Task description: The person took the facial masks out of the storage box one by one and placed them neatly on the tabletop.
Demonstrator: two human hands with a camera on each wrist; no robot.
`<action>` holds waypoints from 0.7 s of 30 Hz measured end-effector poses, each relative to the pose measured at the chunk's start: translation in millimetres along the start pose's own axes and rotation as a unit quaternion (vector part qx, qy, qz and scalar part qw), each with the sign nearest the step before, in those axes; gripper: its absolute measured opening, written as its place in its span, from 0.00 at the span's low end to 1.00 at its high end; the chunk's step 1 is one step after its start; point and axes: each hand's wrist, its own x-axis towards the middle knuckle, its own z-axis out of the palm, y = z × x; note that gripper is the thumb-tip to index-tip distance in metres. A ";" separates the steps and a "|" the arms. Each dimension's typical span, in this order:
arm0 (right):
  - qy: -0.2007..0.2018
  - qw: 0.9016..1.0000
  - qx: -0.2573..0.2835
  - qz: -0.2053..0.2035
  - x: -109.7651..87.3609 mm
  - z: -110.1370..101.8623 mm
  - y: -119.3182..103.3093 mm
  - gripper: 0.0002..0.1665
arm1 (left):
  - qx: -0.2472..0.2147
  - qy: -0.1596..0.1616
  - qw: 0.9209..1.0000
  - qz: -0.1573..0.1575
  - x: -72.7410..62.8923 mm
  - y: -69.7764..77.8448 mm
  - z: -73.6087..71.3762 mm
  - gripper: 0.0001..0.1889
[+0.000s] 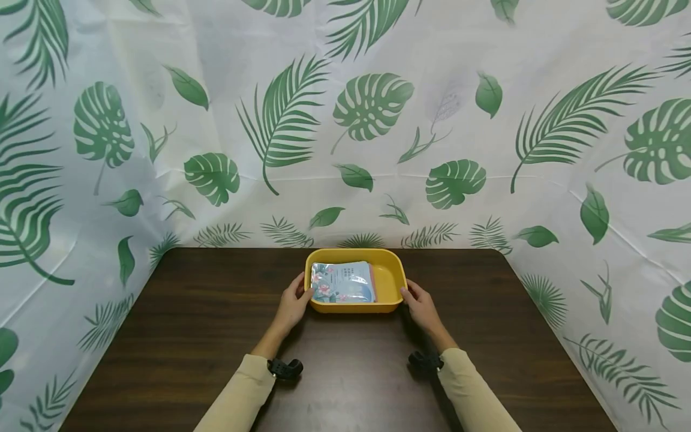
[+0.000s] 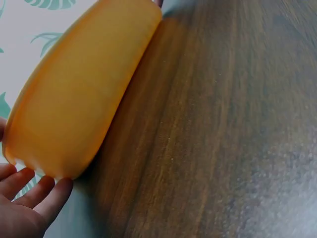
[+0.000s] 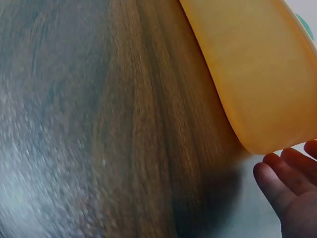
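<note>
- The left hand held the left end of a yellow tray, its thumb at the rim near the front corner and its fingers against the outer end wall.
- In the left wrist view, the fingers of that hand were bent a little and slightly spread, their tips meeting the tray's end.
- The right hand held the opposite end, its thumb likewise at the rim near the front corner.
- In the right wrist view, the fingers sat close together with their tips at the tray's end; that thumb could not be made out there.
- Both hands were thus clamped on the tray, well apart, with its whole length between them.
- The tray was at the far edge of the dark wooden bench, near the middle; whether its base touched the wood could not be told.
- A pale blue, flower-printed packet lay in the tray's left part, a pinkish edge showing along its right side.
- Neither hand touched the packet.
</note>
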 end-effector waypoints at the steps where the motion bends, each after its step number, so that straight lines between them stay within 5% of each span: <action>1: -0.001 1.000 0.006 0.003 0.0 0.3 -0.2 0.25 | -0.004 0.000 1.000 -0.004 0.1 0.3 -0.2 0.27; 13: -0.004 1.000 0.019 0.002 -1.3 10.1 -6.5 0.24 | -0.014 0.013 1.000 0.002 -4.6 4.1 -8.0 0.27; 21: -0.027 0.999 0.028 0.006 -13.4 17.5 -32.1 0.23 | -0.002 0.040 0.999 -0.007 -13.2 1.9 -18.3 0.26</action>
